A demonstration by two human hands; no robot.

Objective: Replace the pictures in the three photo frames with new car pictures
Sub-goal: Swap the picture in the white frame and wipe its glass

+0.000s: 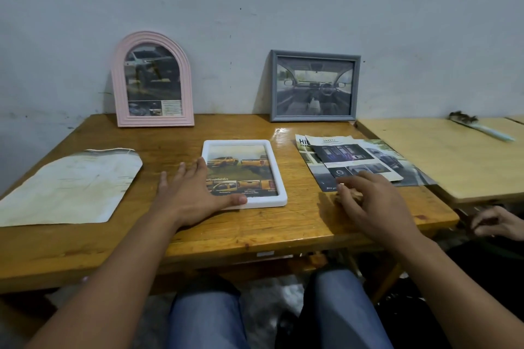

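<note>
A pale grey-white plastered wall (283, 3), scuffed and dotted with small dark marks, rises straight behind the glossy brown wooden counter (255, 224). Just beside it on the right stands a lighter yellow plywood table (442, 161), their edges nearly touching. Below the counter's front edge, a grey mottled floor (286, 292) shows. The light is soft and even.

Bare forearms, no sleeves/watch seen; left hand (192, 193), right hand (368, 201); blue-grey trousers (207, 320).
</note>
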